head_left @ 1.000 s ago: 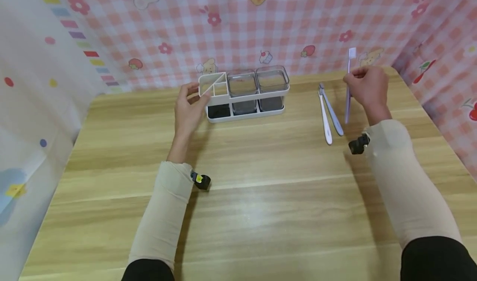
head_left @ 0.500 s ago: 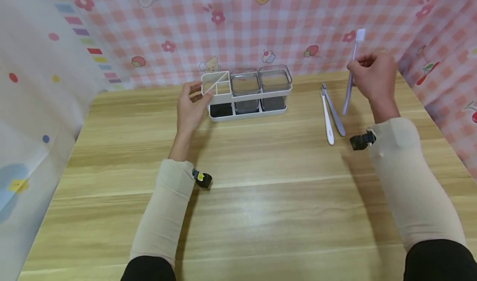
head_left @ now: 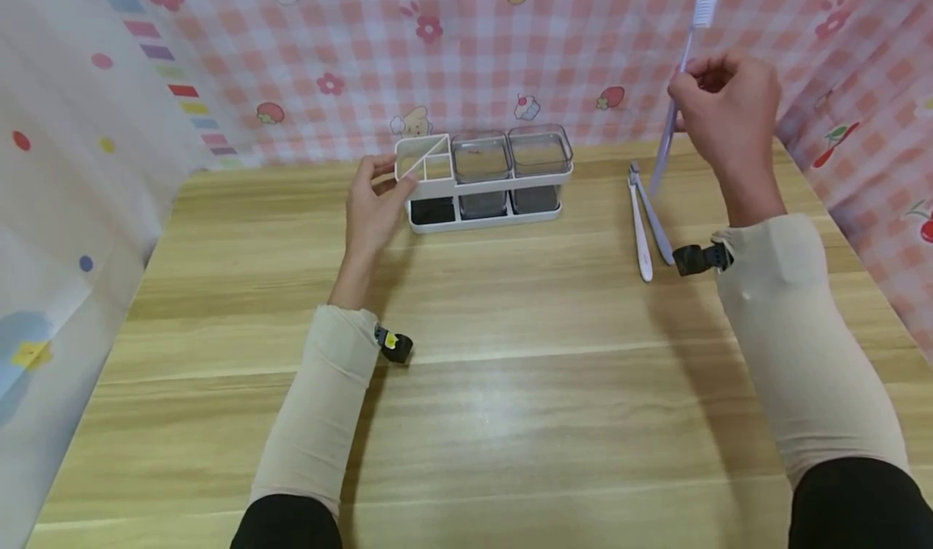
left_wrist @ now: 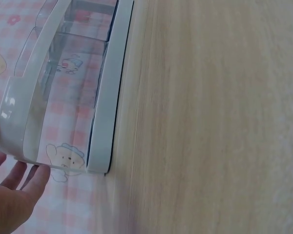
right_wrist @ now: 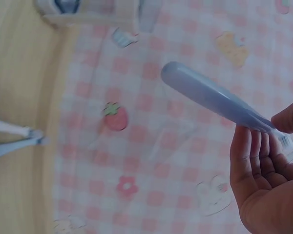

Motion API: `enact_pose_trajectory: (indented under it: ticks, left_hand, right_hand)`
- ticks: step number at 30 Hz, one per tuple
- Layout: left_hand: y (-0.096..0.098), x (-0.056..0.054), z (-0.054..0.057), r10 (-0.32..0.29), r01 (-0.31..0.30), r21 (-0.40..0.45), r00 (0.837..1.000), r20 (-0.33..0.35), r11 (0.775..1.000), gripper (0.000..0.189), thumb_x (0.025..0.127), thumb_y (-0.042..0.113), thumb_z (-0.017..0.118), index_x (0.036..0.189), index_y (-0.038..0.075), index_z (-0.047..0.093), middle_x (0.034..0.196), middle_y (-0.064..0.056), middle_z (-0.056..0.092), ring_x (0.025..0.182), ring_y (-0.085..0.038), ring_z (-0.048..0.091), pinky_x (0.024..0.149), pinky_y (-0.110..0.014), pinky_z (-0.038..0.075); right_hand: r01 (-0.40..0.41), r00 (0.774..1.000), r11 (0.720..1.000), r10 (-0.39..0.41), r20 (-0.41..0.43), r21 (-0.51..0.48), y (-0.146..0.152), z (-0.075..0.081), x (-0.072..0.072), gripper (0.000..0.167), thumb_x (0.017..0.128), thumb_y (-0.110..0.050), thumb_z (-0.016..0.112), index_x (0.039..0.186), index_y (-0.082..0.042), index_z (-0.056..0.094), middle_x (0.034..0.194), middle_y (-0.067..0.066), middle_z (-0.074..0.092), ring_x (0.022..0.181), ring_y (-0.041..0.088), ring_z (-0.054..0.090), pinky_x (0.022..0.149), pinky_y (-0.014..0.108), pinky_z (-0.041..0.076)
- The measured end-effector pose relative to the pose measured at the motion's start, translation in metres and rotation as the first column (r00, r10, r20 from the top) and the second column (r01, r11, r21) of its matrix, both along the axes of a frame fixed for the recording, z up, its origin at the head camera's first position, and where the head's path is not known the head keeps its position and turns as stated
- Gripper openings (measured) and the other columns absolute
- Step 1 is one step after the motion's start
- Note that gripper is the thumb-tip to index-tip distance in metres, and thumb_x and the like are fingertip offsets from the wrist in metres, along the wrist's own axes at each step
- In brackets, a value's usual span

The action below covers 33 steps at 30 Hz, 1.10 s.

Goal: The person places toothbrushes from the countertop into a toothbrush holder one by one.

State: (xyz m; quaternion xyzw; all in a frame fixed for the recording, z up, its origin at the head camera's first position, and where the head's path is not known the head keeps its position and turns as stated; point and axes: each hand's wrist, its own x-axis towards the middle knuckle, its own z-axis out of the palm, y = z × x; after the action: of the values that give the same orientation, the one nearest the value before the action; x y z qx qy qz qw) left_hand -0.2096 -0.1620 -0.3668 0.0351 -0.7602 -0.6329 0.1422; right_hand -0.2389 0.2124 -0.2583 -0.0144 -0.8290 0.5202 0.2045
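My right hand (head_left: 736, 116) pinches a purple toothbrush (head_left: 666, 140) between thumb and fingers, bristles up, raised over the back right of the table. In the right wrist view the handle of this toothbrush (right_wrist: 205, 95) points away from the fingers. At the back middle stands a white toothbrush holder (head_left: 481, 185) with a divided compartment at its left and two clear cups (head_left: 539, 152) on its right. My left hand (head_left: 375, 209) holds its left end, thumb in front and fingers behind; the left wrist view shows fingertips at the end of the holder (left_wrist: 102, 131).
Two more toothbrushes, one white (head_left: 640, 233) and one blue-grey (head_left: 656, 221), lie on the wooden table (head_left: 496, 371) below my right hand, heads together. A pink checked cloth (head_left: 350, 47) hangs directly behind the table's back edge.
My right hand has lifted the purple toothbrush up from close over the table, its lower end now swung to the left. The left hand stays on the holder.
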Motion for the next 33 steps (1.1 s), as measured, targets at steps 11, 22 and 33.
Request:
enact_pose_trajectory:
  ticks: [11,22,33]
  left_hand:
    - [-0.001,0.000,0.002,-0.008,0.008,-0.006,1.000,-0.016,1.000,0.040,0.091,0.008,0.071,0.127,-0.006,0.058,0.127,-0.021,0.061,0.110,-0.032,0.062,0.097,-0.030,0.054]
    - [0.000,0.000,0.001,-0.012,0.012,-0.003,1.000,0.010,1.000,0.040,0.093,0.006,0.069,0.129,-0.006,0.057,0.130,-0.023,0.060,0.114,-0.035,0.061,0.099,-0.032,0.054]
    - [0.003,-0.001,0.001,-0.018,0.018,-0.026,1.000,0.017,0.999,0.038,0.092,0.010,0.070,0.126,-0.002,0.059,0.127,-0.019,0.061,0.112,-0.032,0.063,0.096,-0.032,0.056]
  right_hand:
    - [-0.129,0.984,0.991,0.124,-0.126,-0.032,-0.037,0.029,0.004,0.011,0.094,-0.011,0.063,0.087,-0.019,0.063,0.084,-0.003,0.061,0.071,0.005,0.060,0.066,0.013,0.057]
    - [-0.194,0.966,0.977,0.175,-0.190,-0.087,-0.062,0.043,0.005,0.012,0.092,-0.007,0.062,0.084,-0.016,0.062,0.082,0.001,0.061,0.071,0.009,0.061,0.067,0.017,0.059]
    - [-0.239,0.952,0.971,0.239,-0.190,0.024,-0.097,0.048,0.003,0.012,0.094,-0.008,0.063,0.090,-0.018,0.059,0.083,-0.003,0.057,0.076,0.007,0.058,0.070,0.016,0.058]
